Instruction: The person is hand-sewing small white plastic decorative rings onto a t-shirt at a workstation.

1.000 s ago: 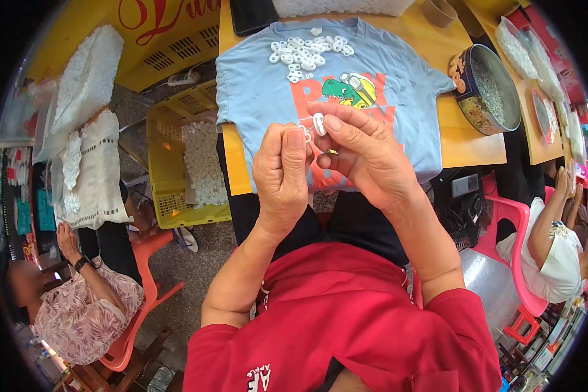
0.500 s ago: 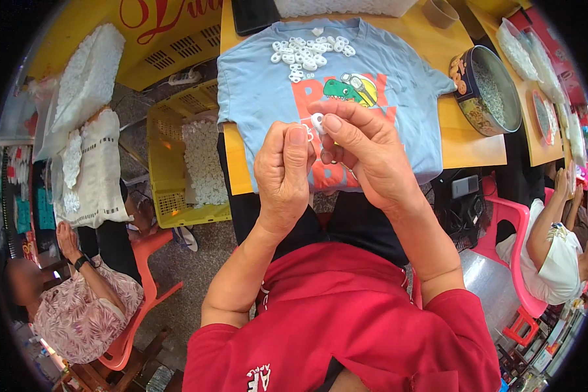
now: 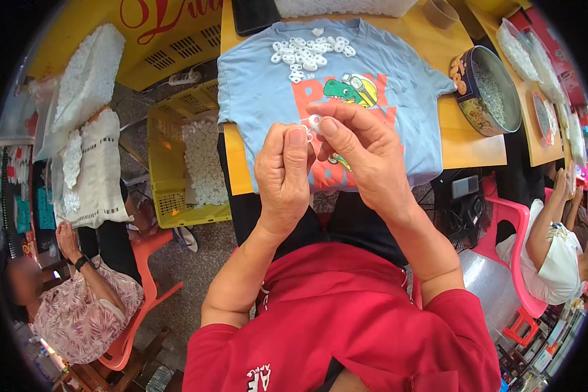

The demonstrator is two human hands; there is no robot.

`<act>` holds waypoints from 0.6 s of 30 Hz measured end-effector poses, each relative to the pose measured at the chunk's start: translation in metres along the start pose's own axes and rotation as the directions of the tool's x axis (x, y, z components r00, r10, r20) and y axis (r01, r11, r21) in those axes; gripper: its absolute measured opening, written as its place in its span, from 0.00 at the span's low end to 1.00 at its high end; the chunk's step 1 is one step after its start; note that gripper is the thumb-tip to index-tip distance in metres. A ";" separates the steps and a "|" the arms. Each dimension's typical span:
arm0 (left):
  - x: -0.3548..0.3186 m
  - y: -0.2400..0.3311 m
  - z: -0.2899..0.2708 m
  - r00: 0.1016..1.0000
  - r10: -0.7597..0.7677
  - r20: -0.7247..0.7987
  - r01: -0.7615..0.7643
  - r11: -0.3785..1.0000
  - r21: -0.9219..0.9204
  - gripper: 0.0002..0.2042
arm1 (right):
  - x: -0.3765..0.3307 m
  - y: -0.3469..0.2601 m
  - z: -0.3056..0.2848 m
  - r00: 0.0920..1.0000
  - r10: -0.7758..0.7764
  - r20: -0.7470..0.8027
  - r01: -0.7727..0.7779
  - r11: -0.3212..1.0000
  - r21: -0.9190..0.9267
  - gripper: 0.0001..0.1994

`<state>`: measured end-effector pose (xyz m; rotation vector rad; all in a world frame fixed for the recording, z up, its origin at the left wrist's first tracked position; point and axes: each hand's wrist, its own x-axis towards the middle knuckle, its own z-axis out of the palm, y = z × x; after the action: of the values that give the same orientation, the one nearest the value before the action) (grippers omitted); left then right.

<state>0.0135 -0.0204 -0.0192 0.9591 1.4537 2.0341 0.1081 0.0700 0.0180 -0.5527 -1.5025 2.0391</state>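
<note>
My right hand (image 3: 372, 153) pinches a small white plastic piece with holes (image 3: 314, 123) between thumb and fingers. Close against it, my left hand (image 3: 283, 173) is closed, thumb pressed on the bent index finger. A thin white loop-like part (image 3: 309, 136) shows at its fingertips. Both hands are held over a light blue T-shirt (image 3: 255, 85) with a dinosaur print, spread on the table. A heap of similar white two-holed pieces (image 3: 307, 53) lies near the shirt's collar. Fingers partly hide both held parts, so whether they are joined I cannot tell.
On the yellow table (image 3: 483, 150), a round tin (image 3: 464, 85) of small shiny bits stands right. Left is a yellow crate (image 3: 166, 150) with white pieces. People sit on both sides, one on a red chair (image 3: 151, 261), another by a pink chair (image 3: 519, 242).
The white piece in my right hand has turned and moved slightly left and down, closer to my left fingertips. My right fingers have drawn together a little; my left hand stays nearly still.
</note>
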 end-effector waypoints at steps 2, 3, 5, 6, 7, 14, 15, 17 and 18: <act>0.000 0.000 -0.001 1.000 0.009 0.005 -0.010 1.000 0.003 0.11 | -0.001 0.001 0.002 1.000 -0.025 -0.015 0.024 0.999 -0.042 0.12; 0.000 0.000 -0.001 1.000 0.011 0.008 -0.012 1.000 0.024 0.11 | -0.002 0.004 0.003 0.994 -0.110 -0.024 0.105 0.984 -0.142 0.12; -0.001 0.002 -0.001 1.000 0.013 0.012 -0.014 0.999 0.045 0.11 | -0.003 0.004 0.004 0.981 -0.194 -0.025 0.183 0.953 -0.241 0.11; -0.001 0.005 0.000 1.000 -0.002 0.005 0.002 0.999 0.037 0.11 | -0.003 0.000 0.006 0.986 -0.166 -0.027 0.156 0.964 -0.216 0.11; -0.001 0.007 0.002 1.000 -0.018 -0.003 0.018 0.999 0.029 0.11 | -0.004 -0.002 0.006 0.990 -0.137 -0.028 0.130 0.973 -0.191 0.11; -0.004 0.005 0.007 0.998 -0.014 -0.056 0.007 0.993 -0.117 0.11 | -0.007 0.006 0.012 0.976 -0.212 -0.059 0.199 0.965 -0.174 0.10; -0.004 0.005 0.004 0.999 -0.010 -0.047 0.005 0.994 -0.105 0.11 | -0.006 0.006 0.011 0.973 -0.228 -0.035 0.216 0.954 -0.206 0.10; -0.006 0.004 0.003 0.999 -0.006 -0.039 0.003 0.996 -0.093 0.11 | -0.006 0.006 0.011 0.970 -0.243 -0.011 0.234 0.943 -0.237 0.10; -0.007 0.004 0.004 0.999 -0.019 -0.035 0.014 0.990 -0.139 0.11 | -0.006 0.006 0.011 0.968 -0.250 -0.016 0.240 0.943 -0.231 0.10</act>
<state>0.0210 -0.0239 -0.0168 0.8543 1.3145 2.1197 0.1044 0.0568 0.0154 -0.4683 -1.6986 1.6670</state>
